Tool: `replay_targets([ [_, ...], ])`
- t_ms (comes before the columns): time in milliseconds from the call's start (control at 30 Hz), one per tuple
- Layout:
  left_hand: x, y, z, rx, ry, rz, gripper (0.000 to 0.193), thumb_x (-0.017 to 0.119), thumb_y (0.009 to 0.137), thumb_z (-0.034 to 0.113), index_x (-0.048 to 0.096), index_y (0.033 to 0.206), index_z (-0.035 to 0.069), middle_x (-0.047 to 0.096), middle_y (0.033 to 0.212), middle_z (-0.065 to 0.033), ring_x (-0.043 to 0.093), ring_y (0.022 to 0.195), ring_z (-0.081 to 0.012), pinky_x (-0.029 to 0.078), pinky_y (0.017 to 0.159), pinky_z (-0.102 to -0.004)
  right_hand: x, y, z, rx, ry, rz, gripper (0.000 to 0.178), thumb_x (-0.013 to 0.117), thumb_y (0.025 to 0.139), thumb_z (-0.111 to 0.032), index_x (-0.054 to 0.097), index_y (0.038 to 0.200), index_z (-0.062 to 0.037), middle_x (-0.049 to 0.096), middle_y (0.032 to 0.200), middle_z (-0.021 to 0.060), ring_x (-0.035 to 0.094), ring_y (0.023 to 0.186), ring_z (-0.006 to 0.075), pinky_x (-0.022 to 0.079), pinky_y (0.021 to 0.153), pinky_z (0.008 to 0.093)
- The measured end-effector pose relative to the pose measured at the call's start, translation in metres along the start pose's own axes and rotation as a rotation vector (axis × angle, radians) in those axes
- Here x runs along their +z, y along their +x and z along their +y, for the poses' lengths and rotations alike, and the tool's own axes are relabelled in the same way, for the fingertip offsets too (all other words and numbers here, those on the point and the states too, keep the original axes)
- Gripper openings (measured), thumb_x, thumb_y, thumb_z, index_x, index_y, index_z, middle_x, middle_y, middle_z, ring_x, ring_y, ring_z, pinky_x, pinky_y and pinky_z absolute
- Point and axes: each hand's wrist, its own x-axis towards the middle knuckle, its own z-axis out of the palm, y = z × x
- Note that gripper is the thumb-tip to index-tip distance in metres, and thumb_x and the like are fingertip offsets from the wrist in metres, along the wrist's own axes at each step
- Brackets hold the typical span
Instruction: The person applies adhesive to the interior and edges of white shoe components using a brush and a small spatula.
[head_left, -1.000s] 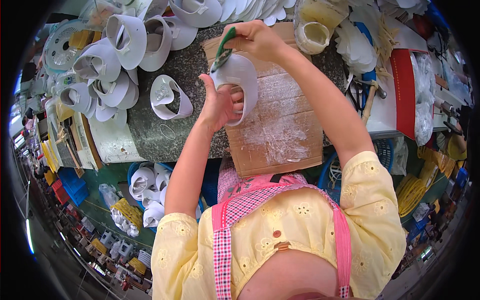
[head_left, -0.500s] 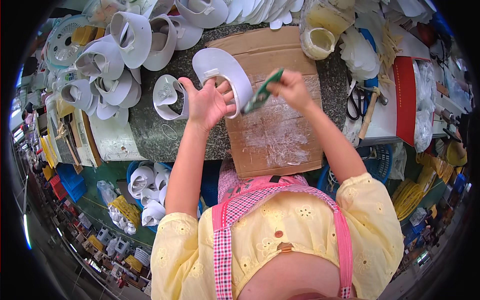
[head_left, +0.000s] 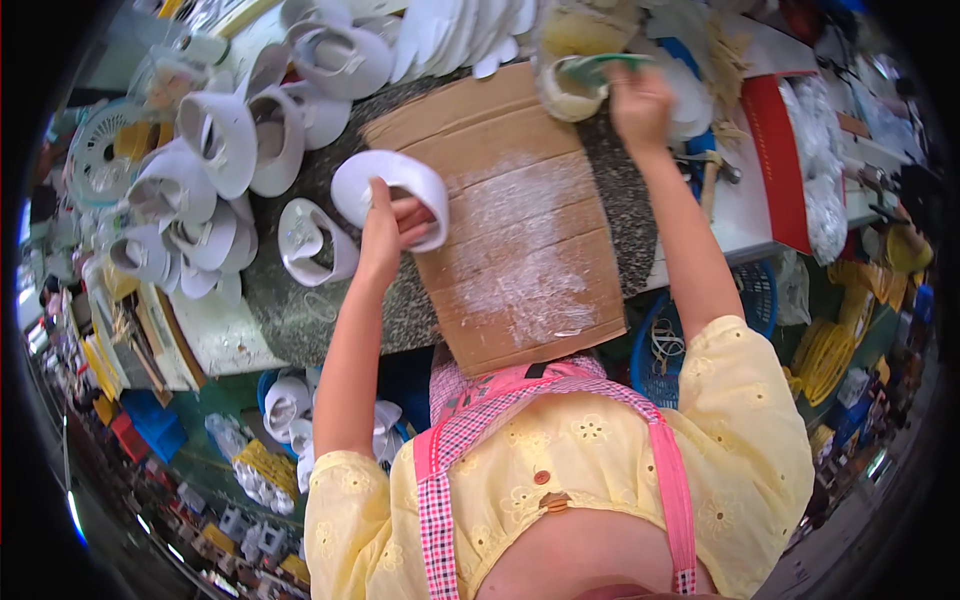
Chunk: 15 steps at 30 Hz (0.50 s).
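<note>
Basically, a dark speckled tabletop [head_left: 635, 215] takes up the middle, with paler surface at either side. Cardboard [head_left: 495, 310] lies on it at a slant, whitish smears across its middle, near edge close to the pink apron [head_left: 510, 385]. At left, a heap [head_left: 235, 165] of overlapping white visors; past the cardboard's far end, a spread of flat white pieces [head_left: 440, 35]. Red panel [head_left: 775, 165] at right, clear plastic [head_left: 822, 190] beside it. Below tabletop level, a blue basket [head_left: 755, 300] at right with pale cord in it; white visors also down at left, partly behind the left forearm. Jar [head_left: 549, 95], coated and yellowish, by the cardboard's far right corner. Hammer [head_left: 709, 190] near the right forearm.

Held visor [head_left: 355, 185], white, is tilted over the cardboard's left edge; left hand [head_left: 382, 228] grips it, fingers in its opening, thumb on the near side. Loose visor [head_left: 341, 262] sits just beside it on the tabletop. Right hand [head_left: 640, 105], blurred, is closed around a green tool [head_left: 612, 61], its far end at the jar's mouth; contact there can't be told.
</note>
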Motion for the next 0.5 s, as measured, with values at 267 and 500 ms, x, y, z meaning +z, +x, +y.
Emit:
replay_targets([
  [267,0.005,-0.022,0.003,0.702,1.288,-0.212,0.023,0.054,0.074,0.012,0.05,0.092,-0.002,0.056,0.089,-0.0205,0.056,0.081,-0.0322,0.044,0.067,-0.0366,-0.023,0.004,0.011,-0.211,0.375,-0.092,0.022,0.062,0.077,-0.022,0.055,0.071,-0.0011,0.055,0.058,0.0053,0.053,0.054,0.0106,0.039,0.047,0.0247],
  [500,0.034,-0.036,0.021,0.209,-0.055,-0.279,0.069,0.04,0.081,0.057,0.035,0.125,0.004,0.058,0.099,-0.0057,0.055,0.086,-0.0133,0.042,0.073,-0.0247,-0.032,-0.042,-0.024,0.6,0.814,-0.112,0.023,0.057,0.082,-0.024,0.054,0.074,-0.0019,0.058,0.062,0.0056,0.052,0.047,0.0101,0.042,0.044,0.0212],
])
